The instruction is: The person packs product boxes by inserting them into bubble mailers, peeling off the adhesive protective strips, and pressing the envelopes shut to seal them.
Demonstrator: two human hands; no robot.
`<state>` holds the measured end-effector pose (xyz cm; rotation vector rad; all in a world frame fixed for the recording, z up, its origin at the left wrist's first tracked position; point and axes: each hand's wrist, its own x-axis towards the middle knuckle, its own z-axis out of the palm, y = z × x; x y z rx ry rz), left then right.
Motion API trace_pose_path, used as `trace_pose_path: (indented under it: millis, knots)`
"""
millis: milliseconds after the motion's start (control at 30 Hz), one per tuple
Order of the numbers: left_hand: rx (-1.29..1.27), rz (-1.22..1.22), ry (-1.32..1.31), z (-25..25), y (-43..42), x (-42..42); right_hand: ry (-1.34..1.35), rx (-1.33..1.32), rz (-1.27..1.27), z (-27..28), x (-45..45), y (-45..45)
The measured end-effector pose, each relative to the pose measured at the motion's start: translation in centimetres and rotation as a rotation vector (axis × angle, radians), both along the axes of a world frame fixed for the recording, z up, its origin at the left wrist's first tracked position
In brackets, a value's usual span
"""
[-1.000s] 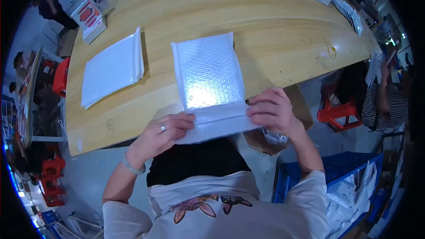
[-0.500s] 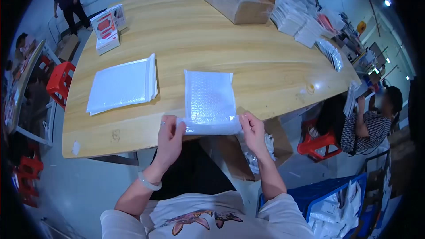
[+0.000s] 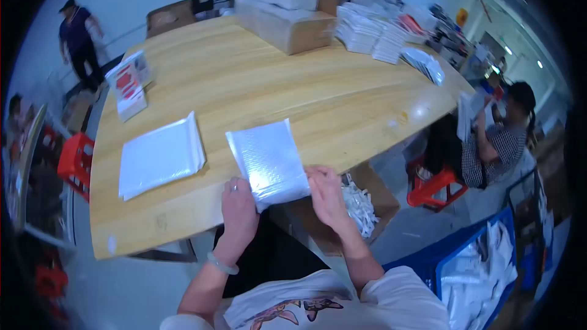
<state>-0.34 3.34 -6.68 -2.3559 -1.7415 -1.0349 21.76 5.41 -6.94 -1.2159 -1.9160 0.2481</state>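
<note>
A white bubble mailer (image 3: pixel 269 156) lies tilted at the near edge of the table, its near end reaching the edge. My left hand (image 3: pixel 239 211), fingers curled, grips its near left corner. At the near right side, my right hand (image 3: pixel 328 194) has its fingers closed on the mailer's edge. Light glares off the lower part of the mailer. To the left, a small stack of flat white bubble mailers (image 3: pixel 159 162) rests on the wooden table (image 3: pixel 202 82).
Small product boxes (image 3: pixel 129 88) stand at the table's left. A large carton (image 3: pixel 284 24) and piles of white mailers (image 3: pixel 370 30) sit at the back. Below right are a carton of white strips (image 3: pixel 361 211) and a blue bin (image 3: pixel 422 263). A seated person (image 3: pixel 498 146) is at right.
The camera view has shifted and turned. The mailer's folded-over near end now lies smoother, and the mailer is turned slightly anticlockwise. Both hands still hold its near end.
</note>
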Motion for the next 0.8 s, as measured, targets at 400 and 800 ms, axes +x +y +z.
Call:
trace_pose_path:
  millis: [400,800]
  knots:
    - [-0.138,-0.685,-0.199,0.5,-8.3,4.7,1.48,-0.911,0.323,-3.8,6.1,-10.0]
    - [-0.014,-0.562,-0.194,-0.6,-5.6,-0.7,0.862,0.02,-1.487,-7.5,46.0,-35.8]
